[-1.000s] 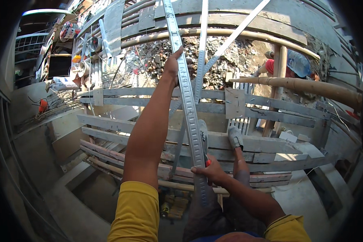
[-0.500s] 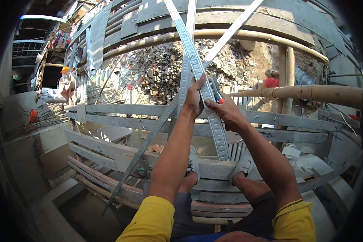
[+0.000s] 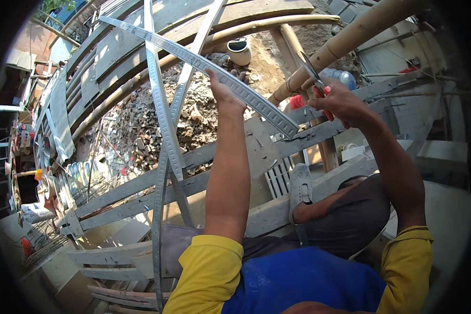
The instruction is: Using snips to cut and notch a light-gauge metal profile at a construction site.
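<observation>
My left hand (image 3: 226,95) grips a long slotted metal channel (image 3: 180,53) from beneath, its fingers curled around the far edge. The channel slants from the upper left down to a cut end near the middle. To the right, my right hand (image 3: 346,103) is closed around the red handles of a pair of tin snips (image 3: 313,72), apart from the channel. The blades point up and to the left, in front of a bamboo pole. Other metal strips cross beyond my left forearm: one slotted strip (image 3: 162,102) and one paler strip (image 3: 198,44).
A thick bamboo pole (image 3: 356,44) runs diagonally at the upper right. Below the scaffold planks (image 3: 264,10) lie a rubble heap (image 3: 141,131) and a bucket (image 3: 240,55). My shoe (image 3: 300,186) rests by a grey beam (image 3: 272,214). Nails stick up from a nearby board (image 3: 254,149).
My right hand has left the channel and moved up and right with the snips. The channel, in my left hand, now tilts more to the left. The whole view has turned.
</observation>
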The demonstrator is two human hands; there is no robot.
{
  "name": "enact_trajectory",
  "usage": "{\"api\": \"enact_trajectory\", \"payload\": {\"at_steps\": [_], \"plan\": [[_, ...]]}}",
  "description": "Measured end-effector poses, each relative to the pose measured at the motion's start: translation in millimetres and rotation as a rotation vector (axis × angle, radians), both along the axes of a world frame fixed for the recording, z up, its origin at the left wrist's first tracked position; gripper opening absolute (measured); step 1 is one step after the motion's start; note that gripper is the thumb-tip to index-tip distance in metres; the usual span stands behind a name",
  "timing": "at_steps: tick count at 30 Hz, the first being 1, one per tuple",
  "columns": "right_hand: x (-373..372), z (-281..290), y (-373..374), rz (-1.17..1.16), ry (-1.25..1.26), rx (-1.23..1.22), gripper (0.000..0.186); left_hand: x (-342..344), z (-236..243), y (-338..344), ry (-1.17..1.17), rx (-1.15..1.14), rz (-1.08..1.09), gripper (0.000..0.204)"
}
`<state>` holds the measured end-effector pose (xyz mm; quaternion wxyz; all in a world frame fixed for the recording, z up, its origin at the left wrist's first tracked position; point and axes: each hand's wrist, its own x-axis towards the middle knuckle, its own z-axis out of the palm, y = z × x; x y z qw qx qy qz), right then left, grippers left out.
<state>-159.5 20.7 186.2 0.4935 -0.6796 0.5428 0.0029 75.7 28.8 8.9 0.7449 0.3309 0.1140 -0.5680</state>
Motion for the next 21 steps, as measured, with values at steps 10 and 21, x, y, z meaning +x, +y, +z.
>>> {"api": "enact_trajectory", "payload": {"at_steps": [10,21], "plan": [[-56.7,10.2,92.6,-0.177,0.274,0.187,0.027,-55.7,29.2,-22.4,0.035,-0.001,-0.040,0.056],[-56.8,-5.2,108.7,-0.207,0.274,0.246,0.037,-55.5,43.3,-5.7,0.043,-0.049,-0.023,0.048]]}}
